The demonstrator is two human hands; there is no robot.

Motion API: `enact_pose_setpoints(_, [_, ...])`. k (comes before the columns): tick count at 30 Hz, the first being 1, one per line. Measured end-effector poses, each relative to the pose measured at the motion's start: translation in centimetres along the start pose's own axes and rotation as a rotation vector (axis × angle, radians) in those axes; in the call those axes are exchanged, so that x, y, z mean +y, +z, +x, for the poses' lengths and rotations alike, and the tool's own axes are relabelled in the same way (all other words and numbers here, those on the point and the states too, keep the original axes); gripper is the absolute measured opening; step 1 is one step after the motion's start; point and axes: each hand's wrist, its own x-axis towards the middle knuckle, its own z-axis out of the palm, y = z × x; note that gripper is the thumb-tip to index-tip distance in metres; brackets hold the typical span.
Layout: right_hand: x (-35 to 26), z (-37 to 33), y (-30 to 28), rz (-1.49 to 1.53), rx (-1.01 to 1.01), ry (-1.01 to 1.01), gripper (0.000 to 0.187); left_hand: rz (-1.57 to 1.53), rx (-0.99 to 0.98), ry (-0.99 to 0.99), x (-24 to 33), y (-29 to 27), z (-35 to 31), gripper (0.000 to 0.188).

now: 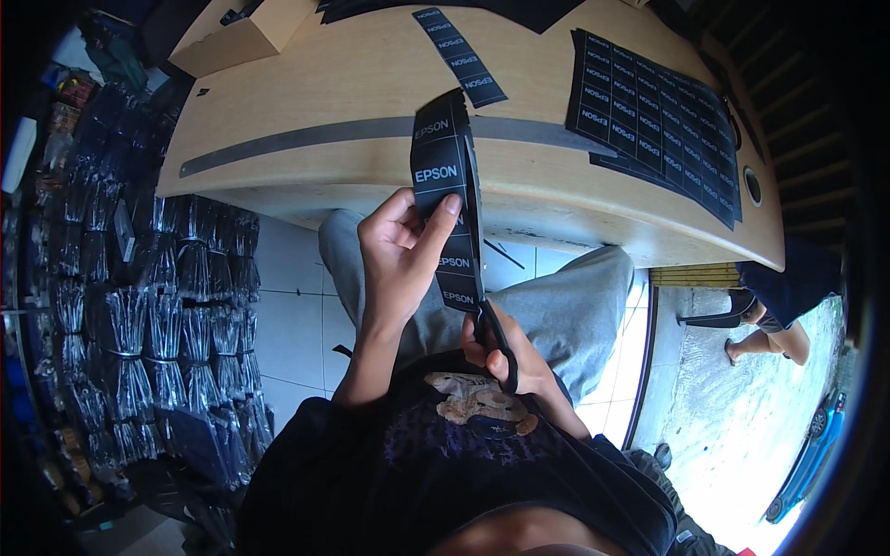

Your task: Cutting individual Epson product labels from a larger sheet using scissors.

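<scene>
A black strip of printed labels (433,148) stands upright over my lap, just in front of the table edge. My left hand (394,250) is closed on it, thumb across the face and fingers curled behind. Black-handled scissors (499,338) are gripped in my right hand (525,361) below the strip's lower end. Their blades point away from me along the strip's right edge; whether they touch the material I cannot tell. Another strip of labels (459,57) lies on the table beyond my hands.
On the wooden table (306,102) are a long metal ruler (306,144), label sheets (649,116) at the right and a cardboard box (243,39) at the far left. Plastic-wrapped bundles (130,343) fill the left side. Another person's leg (769,343) shows outside at the right.
</scene>
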Motion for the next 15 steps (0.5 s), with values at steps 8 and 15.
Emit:
enact_pose_setpoints(8, [-0.15,0.30,0.05,0.023,0.037,0.006,0.069,-0.024,-0.033,-0.067,0.64,0.37,-0.23,0.011])
enact_pose_setpoints(15, [-0.34,0.21,0.22,0.001,0.056,0.007,0.060,-0.014,-0.037,-0.042,0.56,0.08,-0.32,0.010])
